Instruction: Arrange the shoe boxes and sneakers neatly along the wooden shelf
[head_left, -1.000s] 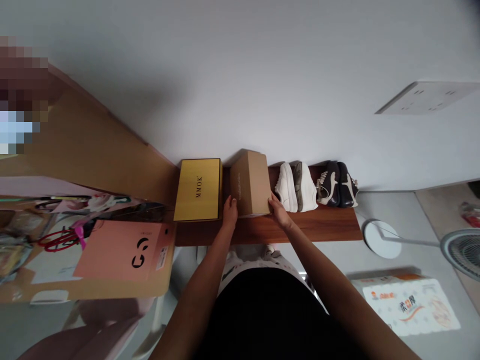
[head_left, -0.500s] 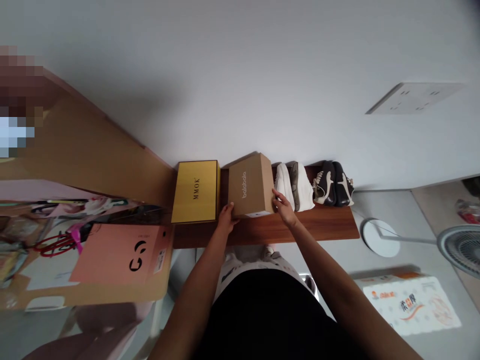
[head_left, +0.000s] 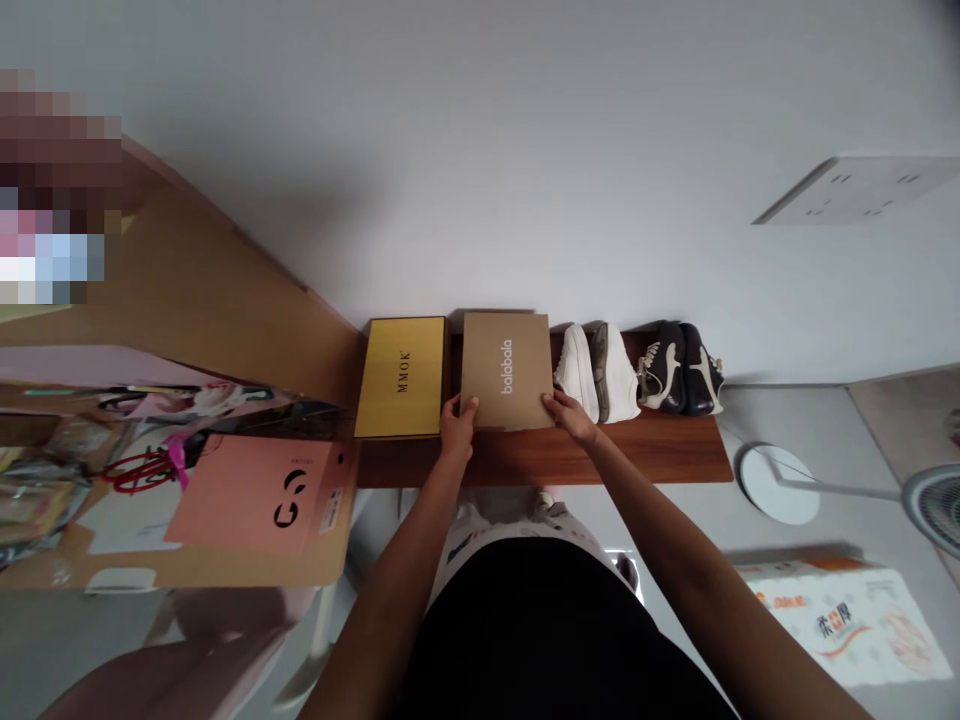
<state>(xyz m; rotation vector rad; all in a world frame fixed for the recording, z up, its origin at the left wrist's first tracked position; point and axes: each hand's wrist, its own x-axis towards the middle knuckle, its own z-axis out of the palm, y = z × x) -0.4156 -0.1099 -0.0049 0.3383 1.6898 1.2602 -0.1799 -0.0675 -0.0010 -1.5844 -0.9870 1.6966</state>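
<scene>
A brown cardboard shoe box (head_left: 507,368) printed "balabala" lies flat on a low dark wooden shelf (head_left: 645,450) against the white wall. My left hand (head_left: 457,428) grips its near left corner, thumb on the lid. At the near right corner my right hand (head_left: 571,416) holds the box the same way. A yellow box (head_left: 403,376) marked "MMOK" lies just left of it. To the right stand a pair of white sneakers (head_left: 596,372) and a pair of dark shoes (head_left: 681,367).
A pink carton (head_left: 255,495) and a cluttered table fill the left side. On the grey floor at the right are a round white lamp base (head_left: 778,483), a fan (head_left: 934,498) and a printed pack (head_left: 855,622). A white socket plate (head_left: 855,187) sits on the wall.
The brown box was tilted on its edge; it has turned and now lies flat on the shelf with its printed lid up. Both hands stayed on its near corners.
</scene>
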